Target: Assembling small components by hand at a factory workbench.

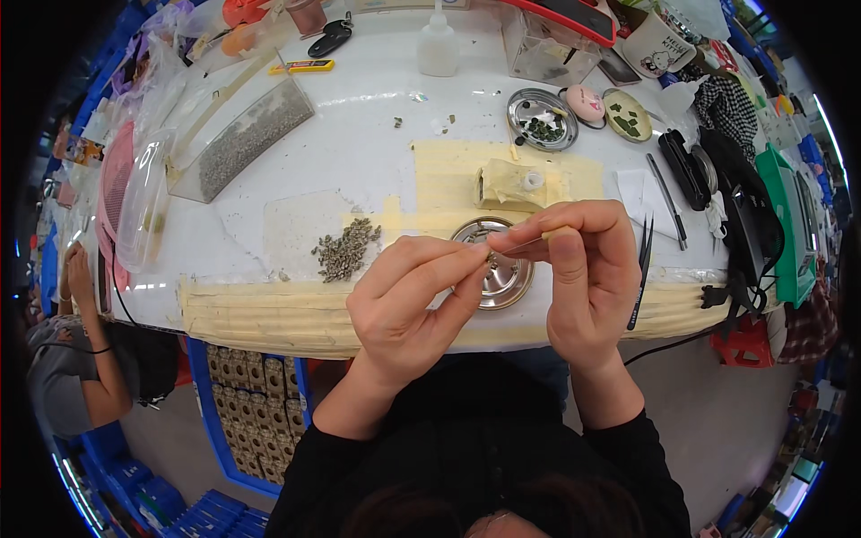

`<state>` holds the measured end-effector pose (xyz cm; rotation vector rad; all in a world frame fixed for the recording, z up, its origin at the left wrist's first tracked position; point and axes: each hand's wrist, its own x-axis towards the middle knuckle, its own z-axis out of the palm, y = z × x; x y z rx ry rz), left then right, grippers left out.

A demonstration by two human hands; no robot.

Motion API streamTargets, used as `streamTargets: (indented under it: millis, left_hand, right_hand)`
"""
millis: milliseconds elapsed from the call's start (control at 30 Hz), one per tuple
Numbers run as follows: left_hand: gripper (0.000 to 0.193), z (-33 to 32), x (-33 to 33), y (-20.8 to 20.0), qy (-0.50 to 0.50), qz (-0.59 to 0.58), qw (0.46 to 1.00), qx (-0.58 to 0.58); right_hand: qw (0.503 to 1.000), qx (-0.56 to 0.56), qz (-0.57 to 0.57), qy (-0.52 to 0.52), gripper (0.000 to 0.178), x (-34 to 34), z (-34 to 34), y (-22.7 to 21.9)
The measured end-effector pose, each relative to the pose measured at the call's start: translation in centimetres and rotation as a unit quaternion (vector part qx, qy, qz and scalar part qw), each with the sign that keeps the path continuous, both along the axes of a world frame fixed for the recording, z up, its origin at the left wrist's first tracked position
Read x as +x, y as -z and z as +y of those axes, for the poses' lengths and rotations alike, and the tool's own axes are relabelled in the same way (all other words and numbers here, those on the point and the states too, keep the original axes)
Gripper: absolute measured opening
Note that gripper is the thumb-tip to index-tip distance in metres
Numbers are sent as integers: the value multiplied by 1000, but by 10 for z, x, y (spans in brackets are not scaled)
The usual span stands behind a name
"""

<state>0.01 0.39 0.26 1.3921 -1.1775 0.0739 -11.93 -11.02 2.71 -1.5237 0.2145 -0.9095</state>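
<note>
Over a round shiny metal dish point(509, 285) at the table's near edge, my two hands meet fingertip to fingertip. My left hand point(417, 300) is closed in a pinch on a small dark greenish piece point(491, 257), mostly hidden by the fingers. Between thumb and fingers, my right hand point(587, 278) grips a thin needle-like stick point(529, 242) with a yellowish end, pointed toward that piece. A heap of small grey-brown pieces point(345, 251) lies to the left of my left hand. Behind the dish stands a block wrapped in cream tape point(511, 186).
Tweezers point(642, 273) and a black pen point(666, 202) lie at the right. Farther back are a metal dish of dark green bits point(543, 119), a white bottle point(438, 45) and a clear tray of grey granules point(251, 139). A blue crate point(208, 403) stands below at the left.
</note>
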Motion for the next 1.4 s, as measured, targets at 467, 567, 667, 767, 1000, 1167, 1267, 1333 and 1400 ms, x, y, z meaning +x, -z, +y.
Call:
streamTargets:
  millis: [467, 567, 667, 767, 1000, 1167, 1267, 1333, 1400]
  left_hand:
    - [23, -1, 0, 0, -3, -1, 1000, -3]
    - [23, -1, 0, 0, -4, 3, 1000, -5]
    - [23, -1, 0, -1, -3, 4, 1000, -7]
    - [23, -1, 1, 0, -1, 3, 1000, -7]
    - [24, -1, 0, 1, 0, 5, 1000, -10]
    - [23, -2, 1, -1, -6, -5, 1000, -21]
    - [23, -2, 2, 0, -4, -5, 1000, -22]
    - [23, -2, 2, 1, 1, -2, 1000, -24]
    - [23, -1, 2, 1, 0, 3, 1000, -29]
  right_hand:
    - [1000, -3, -7, -3, 14, 0, 1, 1]
    - [1000, -2, -4, -1, 14, 0, 1, 1]
    - [1000, -5, -3, -2, 14, 0, 1, 1]
    - [1000, 4, -7, -3, 15, 1, 1, 2]
    - [995, -16, -14, 102, 13, 1, -18, -2]
    - [907, -306, 66, 281, 4, 8, -44, 0]
    - [869, -384, 124, 287, 9, 10, -47, 3]
    - [847, -430, 154, 272, 11, 11, -50, 6]
    - [837, -438, 161, 284, 13, 11, -47, 6]
